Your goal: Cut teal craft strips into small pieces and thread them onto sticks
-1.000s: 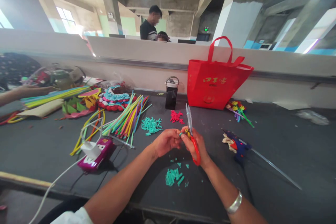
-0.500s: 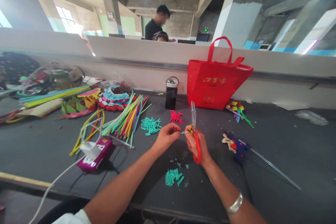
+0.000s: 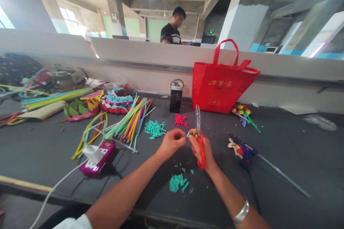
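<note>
My right hand (image 3: 202,150) is closed around a pair of red-handled scissors (image 3: 201,154), their blades pointing up and away. Facing it, my left hand (image 3: 172,144) is closed in a pinch. A short teal pipe cleaner piece (image 3: 188,134) shows between the fingertips of both hands; which fingers bear it is hard to tell. Small yellow bits by the scissors' pivot may be part of them. Below the hands lies a pile of cut teal pieces (image 3: 177,182) with scraps around it. Beyond them are another teal pile (image 3: 155,129) and a pile of red pieces (image 3: 181,120).
Colourful pipe cleaners (image 3: 130,121) lie left, near a purple power block (image 3: 99,159) with a white plug. A black bottle (image 3: 176,98) and a red bag (image 3: 223,86) stand behind. A glue gun (image 3: 244,150) lies right. Beyond the partition, a person (image 3: 172,30) stands.
My fingertips have shifted slightly around the teal piece, and it shows nearer my right fingers. The scissors stay in my right hand. The person behind the partition has moved right.
</note>
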Demonstrator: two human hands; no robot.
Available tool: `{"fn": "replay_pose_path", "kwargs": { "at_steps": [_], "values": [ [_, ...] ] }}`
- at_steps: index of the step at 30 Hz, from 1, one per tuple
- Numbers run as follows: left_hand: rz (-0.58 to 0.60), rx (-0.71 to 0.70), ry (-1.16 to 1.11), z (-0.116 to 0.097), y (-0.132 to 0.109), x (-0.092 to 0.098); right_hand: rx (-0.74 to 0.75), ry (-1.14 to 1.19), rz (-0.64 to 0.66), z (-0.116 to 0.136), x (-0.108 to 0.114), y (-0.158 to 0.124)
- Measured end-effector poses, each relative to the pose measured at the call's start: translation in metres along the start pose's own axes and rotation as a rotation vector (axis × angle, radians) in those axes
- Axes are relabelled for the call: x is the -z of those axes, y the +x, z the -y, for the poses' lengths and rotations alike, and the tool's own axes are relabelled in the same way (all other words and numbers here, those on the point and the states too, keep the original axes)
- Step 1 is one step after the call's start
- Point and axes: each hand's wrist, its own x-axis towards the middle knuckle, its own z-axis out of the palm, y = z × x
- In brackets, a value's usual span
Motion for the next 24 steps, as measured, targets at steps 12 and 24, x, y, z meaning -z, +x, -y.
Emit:
{"fn": "replay_pose_path", "kwargs": {
  "at_steps": [12,24],
  "values": [
    [-0.151,0.003,-0.530,-0.009,-0.001,0.003,-0.027,-0.373,0.109,-0.005,-0.012,-0.007],
    [-0.140,0.068,-0.593,-0.015,-0.004,-0.001,-0.019,-0.581,0.095,-0.001,-0.017,-0.012]
  ]
}}
